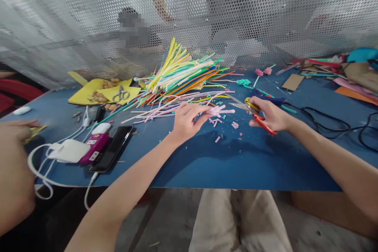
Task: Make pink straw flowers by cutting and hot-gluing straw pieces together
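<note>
My left hand (pixel 186 120) pinches a small pink pipe-cleaner shape (pixel 219 111) at its left end, just above the blue table (pixel 206 157). My right hand (pixel 270 115) grips scissors with red and yellow handles (pixel 256 115); their blades point left toward the pink shape and stand slightly apart. Short pink offcuts (pixel 227 128) lie on the table between my hands. A big pile of coloured pipe cleaners (pixel 180 76) lies just beyond my left hand.
A black phone (pixel 113 147), a magenta power bank (pixel 94 147) and a white charger with cables (pixel 69 150) lie at the left. Yellow paper with small scissors (pixel 120 94) sits at the back left. Another person's arm (pixel 14 165) is at far left. Black cables (pixel 330 120) and craft paper (pixel 354 82) lie right.
</note>
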The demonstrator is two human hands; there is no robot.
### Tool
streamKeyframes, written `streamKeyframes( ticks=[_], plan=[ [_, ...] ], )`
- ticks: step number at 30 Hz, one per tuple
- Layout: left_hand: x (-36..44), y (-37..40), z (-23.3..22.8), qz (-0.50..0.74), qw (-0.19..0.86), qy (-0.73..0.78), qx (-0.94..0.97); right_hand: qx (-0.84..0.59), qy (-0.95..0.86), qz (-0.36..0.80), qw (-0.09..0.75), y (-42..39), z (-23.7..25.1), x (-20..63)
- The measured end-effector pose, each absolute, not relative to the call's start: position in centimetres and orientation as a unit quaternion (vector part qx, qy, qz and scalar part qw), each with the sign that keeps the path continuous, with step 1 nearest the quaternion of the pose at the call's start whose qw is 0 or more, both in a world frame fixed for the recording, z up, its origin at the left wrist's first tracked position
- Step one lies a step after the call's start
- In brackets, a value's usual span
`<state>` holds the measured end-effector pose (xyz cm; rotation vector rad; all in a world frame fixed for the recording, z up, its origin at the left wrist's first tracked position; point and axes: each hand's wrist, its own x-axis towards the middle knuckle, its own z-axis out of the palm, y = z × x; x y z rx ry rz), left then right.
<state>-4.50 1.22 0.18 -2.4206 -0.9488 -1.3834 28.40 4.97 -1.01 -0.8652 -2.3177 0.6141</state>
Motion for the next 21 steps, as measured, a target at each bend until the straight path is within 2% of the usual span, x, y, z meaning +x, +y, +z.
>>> streamKeyframes(
  ticks=[12,21],
  plan=[
    [-4.1,1.0,-0.2,-0.491,0.075,-0.257,-0.829,-0.277,-0.886,0.232,0.29,3.6,-1.6,25.9],
    [-4.2,0.9,-0.6,-0.474,0.087,-0.276,-0.831,-0.272,-0.876,0.228,0.328,3.3,-2.7,25.4]
  ],
)
